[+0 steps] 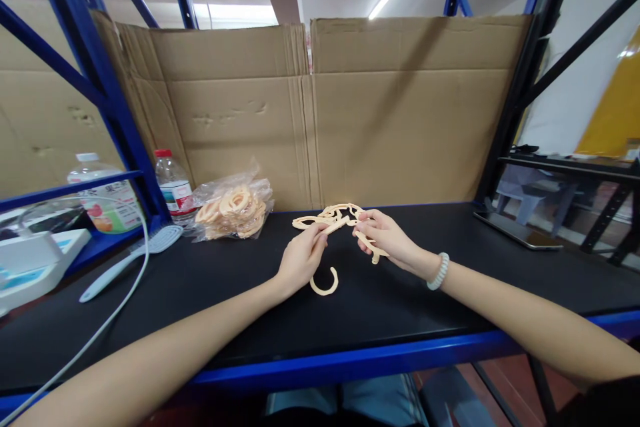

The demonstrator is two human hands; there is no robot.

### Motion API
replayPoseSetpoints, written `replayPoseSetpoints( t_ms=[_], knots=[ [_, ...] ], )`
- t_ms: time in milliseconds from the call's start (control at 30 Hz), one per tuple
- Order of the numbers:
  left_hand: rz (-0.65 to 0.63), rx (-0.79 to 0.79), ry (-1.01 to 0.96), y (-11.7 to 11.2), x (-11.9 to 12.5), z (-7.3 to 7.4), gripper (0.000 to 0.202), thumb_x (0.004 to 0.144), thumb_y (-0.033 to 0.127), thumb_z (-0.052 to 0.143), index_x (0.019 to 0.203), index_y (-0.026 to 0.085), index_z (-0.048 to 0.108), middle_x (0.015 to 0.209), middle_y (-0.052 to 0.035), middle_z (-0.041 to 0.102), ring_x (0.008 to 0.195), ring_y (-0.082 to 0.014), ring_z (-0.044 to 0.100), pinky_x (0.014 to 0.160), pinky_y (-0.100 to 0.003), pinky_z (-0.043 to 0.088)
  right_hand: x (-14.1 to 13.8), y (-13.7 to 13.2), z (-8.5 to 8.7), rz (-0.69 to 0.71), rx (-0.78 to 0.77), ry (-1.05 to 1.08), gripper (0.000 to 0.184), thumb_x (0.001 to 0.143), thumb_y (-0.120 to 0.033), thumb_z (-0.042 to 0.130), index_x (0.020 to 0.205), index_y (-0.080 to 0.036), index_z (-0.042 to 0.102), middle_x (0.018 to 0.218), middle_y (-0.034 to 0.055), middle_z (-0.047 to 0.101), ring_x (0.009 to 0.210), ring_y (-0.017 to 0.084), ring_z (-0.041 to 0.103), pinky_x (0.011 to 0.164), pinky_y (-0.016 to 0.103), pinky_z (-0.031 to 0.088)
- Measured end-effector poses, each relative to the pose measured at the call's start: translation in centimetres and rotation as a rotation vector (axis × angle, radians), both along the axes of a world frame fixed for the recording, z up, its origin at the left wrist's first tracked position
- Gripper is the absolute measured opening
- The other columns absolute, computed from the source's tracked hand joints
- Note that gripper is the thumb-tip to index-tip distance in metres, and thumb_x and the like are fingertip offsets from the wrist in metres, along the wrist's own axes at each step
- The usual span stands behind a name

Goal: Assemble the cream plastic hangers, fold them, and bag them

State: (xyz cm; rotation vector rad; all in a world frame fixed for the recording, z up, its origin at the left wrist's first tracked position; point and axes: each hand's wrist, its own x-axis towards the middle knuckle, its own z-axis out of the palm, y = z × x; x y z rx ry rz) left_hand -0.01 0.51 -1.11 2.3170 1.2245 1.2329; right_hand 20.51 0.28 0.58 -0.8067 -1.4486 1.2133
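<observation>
Between my two hands is a beige plastic clothes hanger with folding arms. My left hand (301,255) is closed round one arm of this hanger (336,225), and its curved hook (325,288) shows just below that hand. My right hand (384,235) pinches another beige piece (373,245), whose end sticks out under the fingers; whether it joins the left-hand part is hard to make out. Just behind the hands, more beige hanger pieces (310,221) lie on the black tabletop (400,307), partly covered by the fingers.
A clear bag (235,207) of beige plastic pieces stands at the back left, near a red-capped bottle (174,187). Further left are a pale fly swatter (125,263), a white cable (135,273) and a power strip (45,267). A tablet-like device (520,232) lies right. Cardboard (410,127) walls the back.
</observation>
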Motion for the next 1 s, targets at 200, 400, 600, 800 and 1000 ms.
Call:
replayPoseSetpoints(
  t_ms=[200, 400, 600, 800, 1000],
  knots=[
    [0.030, 0.049, 0.113, -0.1, 0.1, 0.0, 0.028, 0.092, 0.029, 0.040, 0.116, 0.026, 0.054, 0.104, -0.0040, 0.066, 0.094, -0.0222, 0.062, 0.081, -0.031, 0.045, 0.1, 0.1, 0.0, 0.209, -0.203, -0.073, 0.022, 0.086, -0.035, 0.056, 0.090, -0.014, 0.051, 0.060, 0.0003, 0.059, 0.039, 0.007, 0.048, 0.034, 0.016, 0.038],
    [0.014, 0.166, 0.319, -0.4, 0.3, 0.2, 0.029, 0.092, 0.029, 0.043, 0.119, 0.028, 0.053, 0.120, -0.0067, 0.061, 0.091, -0.0234, 0.064, 0.074, -0.029, 0.046, -0.4, -1.0, -0.1, 0.359, -0.236, -0.169, 0.025, 0.088, -0.041, 0.051, 0.088, -0.016, 0.049, 0.053, -0.0009, 0.059, 0.034, 0.007, 0.046, 0.030, 0.014, 0.033],
    [0.020, 0.232, 0.577, -0.8, 0.7, 0.9, 0.023, 0.092, 0.030, 0.042, 0.090, 0.017, 0.061, 0.070, -0.0101, 0.063, 0.059, -0.0216, 0.062, 0.059, -0.027, 0.044, -1.0, -1.6, -0.6, 0.293, -0.232, -0.338, 0.030, 0.088, -0.045, 0.045, 0.077, -0.017, 0.047, 0.043, -0.0028, 0.056, 0.027, 0.007, 0.043, 0.025, 0.014, 0.028],
    [0.041, 0.213, 0.847, -1.1, 0.8, 1.1, 0.019, 0.090, 0.012, 0.038, 0.096, 0.013, 0.056, 0.072, -0.0129, 0.064, 0.062, -0.0273, 0.065, 0.059, -0.033, 0.048, -1.6, -1.8, -0.4, 0.193, -0.097, -0.434, 0.029, 0.087, -0.036, 0.045, 0.066, -0.017, 0.047, 0.041, -0.0044, 0.054, 0.026, 0.006, 0.043, 0.026, 0.014, 0.026],
    [0.070, 0.167, 0.920, -1.5, 0.8, 1.4, 0.022, 0.090, 0.011, 0.033, 0.103, 0.012, 0.051, 0.076, -0.0121, 0.067, 0.067, -0.0291, 0.066, 0.059, -0.034, 0.049, -1.5, -1.9, -0.5, 0.109, 0.042, -0.581, 0.025, 0.088, -0.029, 0.041, 0.066, -0.017, 0.046, 0.042, -0.0051, 0.052, 0.027, 0.007, 0.045, 0.029, 0.016, 0.028]
  ],
)
